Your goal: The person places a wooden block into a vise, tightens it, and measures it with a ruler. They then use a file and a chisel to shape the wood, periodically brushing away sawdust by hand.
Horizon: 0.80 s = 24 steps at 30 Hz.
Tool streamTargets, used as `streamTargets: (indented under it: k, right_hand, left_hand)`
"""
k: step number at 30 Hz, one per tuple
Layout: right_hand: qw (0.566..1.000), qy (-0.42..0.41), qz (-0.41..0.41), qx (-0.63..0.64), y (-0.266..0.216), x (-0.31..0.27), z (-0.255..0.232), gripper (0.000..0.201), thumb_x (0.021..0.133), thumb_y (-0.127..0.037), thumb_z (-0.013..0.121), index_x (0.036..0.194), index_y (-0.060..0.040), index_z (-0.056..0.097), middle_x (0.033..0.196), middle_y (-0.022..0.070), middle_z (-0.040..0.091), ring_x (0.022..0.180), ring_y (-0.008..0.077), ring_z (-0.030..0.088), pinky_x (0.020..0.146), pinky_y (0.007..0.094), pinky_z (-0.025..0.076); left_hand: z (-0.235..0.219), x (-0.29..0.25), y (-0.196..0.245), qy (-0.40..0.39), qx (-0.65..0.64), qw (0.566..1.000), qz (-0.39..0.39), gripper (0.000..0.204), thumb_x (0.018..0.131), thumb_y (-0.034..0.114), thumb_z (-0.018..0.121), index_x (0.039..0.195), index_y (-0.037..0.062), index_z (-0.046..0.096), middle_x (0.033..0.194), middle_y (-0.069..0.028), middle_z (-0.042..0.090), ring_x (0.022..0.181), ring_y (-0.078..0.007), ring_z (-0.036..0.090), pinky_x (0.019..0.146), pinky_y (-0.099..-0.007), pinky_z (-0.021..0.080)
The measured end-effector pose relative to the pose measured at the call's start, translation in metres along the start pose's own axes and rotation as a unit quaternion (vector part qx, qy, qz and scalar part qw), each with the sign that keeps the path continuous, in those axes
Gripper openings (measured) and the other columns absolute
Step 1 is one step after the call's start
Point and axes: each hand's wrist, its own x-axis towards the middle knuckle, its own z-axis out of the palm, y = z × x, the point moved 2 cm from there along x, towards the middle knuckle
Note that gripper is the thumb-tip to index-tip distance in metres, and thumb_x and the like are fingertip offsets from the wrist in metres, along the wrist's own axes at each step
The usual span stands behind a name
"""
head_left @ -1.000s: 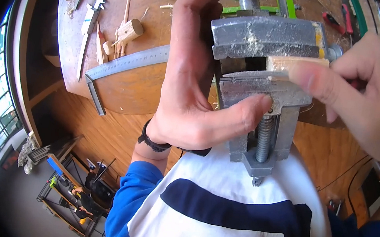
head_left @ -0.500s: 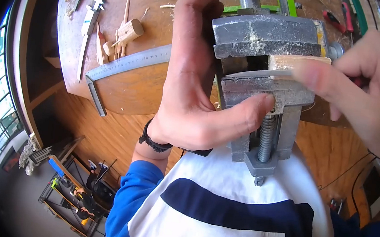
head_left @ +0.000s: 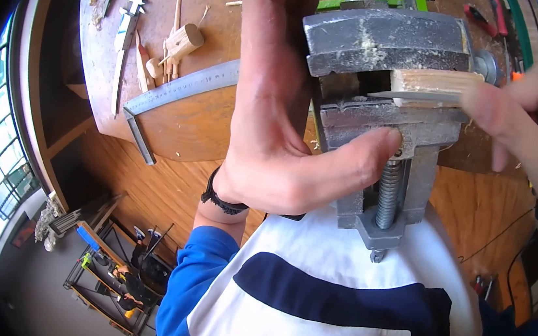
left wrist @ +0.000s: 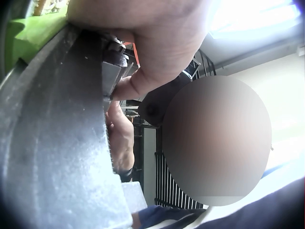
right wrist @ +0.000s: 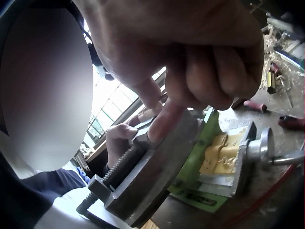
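Far left of the surface (head_left: 185, 126): vernier caliper (head_left: 125, 31), lying lengthwise. Just right of it, a carved wooden piece (head_left: 184, 42) with a cylindrical head. Near that, a try square (head_left: 189, 85), graduated arm running toward the wrist.

Left hand (head_left: 278, 144) wraps the vise (head_left: 387, 43); thumb pressed on the near jaw, other fingers well apart from it, along the vise's left side, bending toward the far end, tips hidden. Vise dusted with pale powder.

Wooden block (head_left: 437, 81) sits between the vise jaws, at their right half; above the left thumb tip in the head view, apart from it. Slim pointed metal tool (head_left: 421, 97) lies along the block's near side, point leftward, past the block's left end.

Right hand (head_left: 530, 120) pinches the tool's right end, thumb on top, fingers curled beneath; thumb tip just beside the block's right end. Whether it touches the wood: cannot tell. Beyond, a red-handled tool (head_left: 500, 15).
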Motion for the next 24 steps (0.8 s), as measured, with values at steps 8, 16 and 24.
streamTargets:
  k: [8, 16, 24]
  right_hand:
    - [1.000, 0.011, -0.003, 0.002, 0.004, -0.003, -0.005, 0.049, 0.095, -0.033, 0.067, 0.057, -0.0021, 0.058, 0.048, -0.0025, 0.044, 0.044, 0.0027, 0.036, 0.043, 0.0233, 0.024]
    - [1.000, 0.021, -0.010, -0.008, 0.003, -0.004, -0.012, 0.049, 0.095, -0.033, 0.067, 0.058, -0.0022, 0.058, 0.048, -0.0025, 0.044, 0.045, 0.0027, 0.036, 0.044, 0.0232, 0.024]
    - [0.999, 0.030, -0.009, -0.006, 0.009, -0.009, -0.015, 0.048, 0.095, -0.033, 0.067, 0.058, -0.0024, 0.058, 0.049, -0.0024, 0.044, 0.045, 0.0028, 0.037, 0.044, 0.0231, 0.025]
  left_hand:
    - [0.003, 0.004, 0.013, 0.023, 0.030, 0.998, -0.046, 0.106, 0.061, 0.028, 0.086, 0.147, -0.0053, 0.033, 0.139, -0.0223, 0.046, 0.130, -0.0321, 0.047, 0.109, -0.0388, 0.037]
    - [0.016, 0.005, 0.019, 0.053, 0.050, 0.994, -0.086, 0.105, 0.065, 0.031, 0.088, 0.147, -0.0041, 0.032, 0.136, -0.0222, 0.047, 0.129, -0.0316, 0.047, 0.108, -0.0392, 0.039]
    - [0.018, 0.006, 0.028, 0.076, 0.079, 0.984, -0.137, 0.104, 0.069, 0.034, 0.090, 0.146, -0.0029, 0.032, 0.133, -0.0220, 0.048, 0.127, -0.0312, 0.048, 0.106, -0.0396, 0.040]
